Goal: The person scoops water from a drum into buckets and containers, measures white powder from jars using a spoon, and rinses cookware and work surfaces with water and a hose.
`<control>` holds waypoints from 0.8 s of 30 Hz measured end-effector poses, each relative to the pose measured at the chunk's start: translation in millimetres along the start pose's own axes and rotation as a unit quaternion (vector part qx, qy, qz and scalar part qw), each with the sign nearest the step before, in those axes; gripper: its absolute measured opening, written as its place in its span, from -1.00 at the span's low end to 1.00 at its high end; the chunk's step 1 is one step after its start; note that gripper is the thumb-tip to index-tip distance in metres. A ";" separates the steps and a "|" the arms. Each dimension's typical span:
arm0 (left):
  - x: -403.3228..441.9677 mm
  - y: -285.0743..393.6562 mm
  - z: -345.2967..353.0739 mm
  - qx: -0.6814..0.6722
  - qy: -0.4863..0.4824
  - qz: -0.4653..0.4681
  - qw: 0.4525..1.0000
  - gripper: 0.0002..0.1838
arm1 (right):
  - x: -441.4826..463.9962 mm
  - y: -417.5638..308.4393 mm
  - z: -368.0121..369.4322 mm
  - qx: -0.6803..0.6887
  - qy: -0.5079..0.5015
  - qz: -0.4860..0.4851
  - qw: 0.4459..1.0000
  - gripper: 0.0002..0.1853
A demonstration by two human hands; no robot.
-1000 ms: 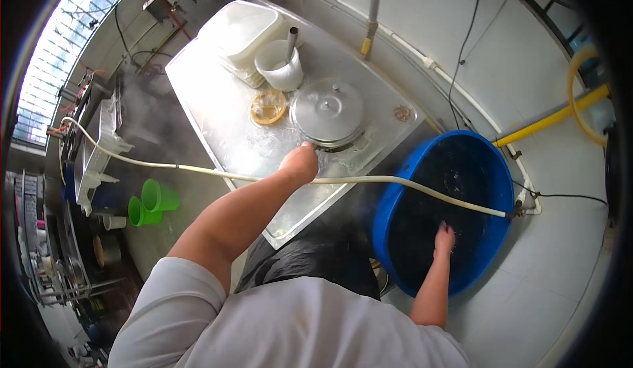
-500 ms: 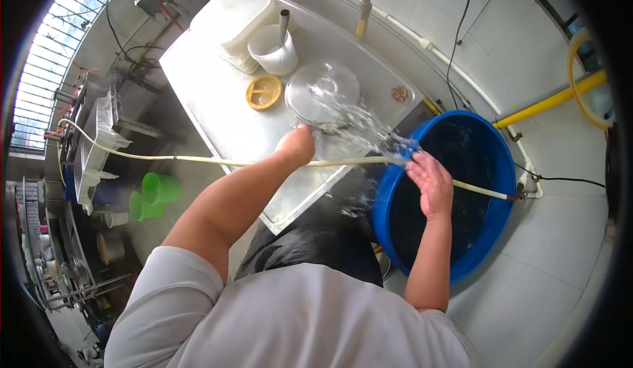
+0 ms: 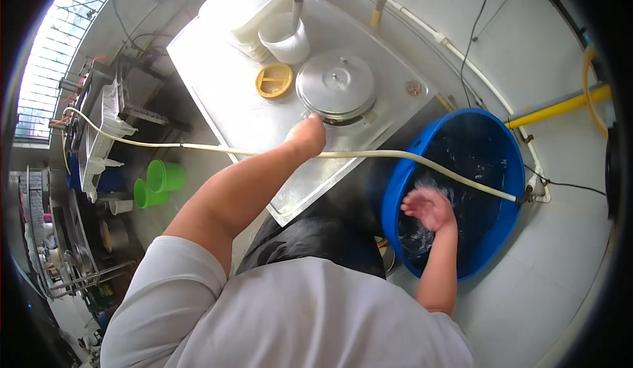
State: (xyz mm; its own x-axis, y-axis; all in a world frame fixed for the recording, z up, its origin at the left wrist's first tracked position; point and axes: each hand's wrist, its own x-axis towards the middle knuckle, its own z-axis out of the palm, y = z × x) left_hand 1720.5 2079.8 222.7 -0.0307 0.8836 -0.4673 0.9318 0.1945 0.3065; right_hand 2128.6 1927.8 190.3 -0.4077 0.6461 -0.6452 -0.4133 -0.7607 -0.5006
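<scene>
A round metal pot with a shiny lid sits on the metal sink top. My left hand is closed at its near side, apparently on the side handle; the fingertips are partly hidden. Over the big blue tub, my right hand is cupped with its fingers apart, just above the stirred water. It holds nothing I can see. A cream hose runs across, passing beside my left wrist and over the tub.
A white bucket with a metal tube stands by stacked white tubs. On the sink top lie a yellow lid and a drain. Green buckets are on the floor at left. Pipes line the right wall.
My right hand has moved down from the tub's rim to over the water inside. The splash flying across the pot has gone, and the water in the tub is now disturbed. My left hand stays at the pot.
</scene>
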 end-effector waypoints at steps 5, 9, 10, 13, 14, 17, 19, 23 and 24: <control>-16.2 16.8 -20.1 0.056 -0.023 0.027 0.998 -0.64 | -18.7 -46.7 85.1 -0.230 0.016 -0.123 0.965 -0.58; 21.9 -27.0 25.4 0.219 0.038 0.168 0.960 -0.65 | -1.7 0.2 -80.3 -0.348 0.304 0.010 0.887 -0.56; 20.8 -19.6 20.8 0.103 0.021 0.090 0.990 -0.61 | -8.0 22.6 -110.5 -0.390 0.394 -0.005 0.832 -0.55; 8.1 -2.0 4.3 0.002 -0.006 -0.017 1.000 -0.61 | -16.7 97.2 -223.8 -0.477 0.615 0.069 0.624 -0.51; 7.2 0.4 3.2 0.018 -0.018 -0.036 0.999 -0.65 | -17.2 103.2 -217.0 -0.369 0.617 0.073 0.692 -0.50; 7.3 1.3 3.5 0.028 -0.018 -0.033 0.999 -0.65 | -3.7 90.0 -175.9 0.005 0.386 0.096 0.917 -0.47; 5.9 2.5 0.3 0.033 -0.017 -0.027 0.999 -0.63 | 5.0 44.2 -83.4 0.014 0.046 0.045 0.998 -0.49; 11.8 -8.4 11.5 0.017 0.019 0.017 1.000 -0.59 | -8.4 -12.1 140.5 -0.341 -0.236 -0.112 0.903 -0.59; 17.3 -12.4 13.8 0.013 0.026 0.023 0.999 -0.59 | -8.1 -3.9 165.1 -0.428 -0.160 -0.138 0.879 -0.61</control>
State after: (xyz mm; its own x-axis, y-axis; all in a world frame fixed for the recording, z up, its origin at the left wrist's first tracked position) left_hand 1713.5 2086.8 199.4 -0.0054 0.9128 -0.4084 0.9418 0.1419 0.3048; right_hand 1999.1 1935.9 292.8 -0.6532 0.6937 -0.3035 0.1748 -0.2517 -0.9519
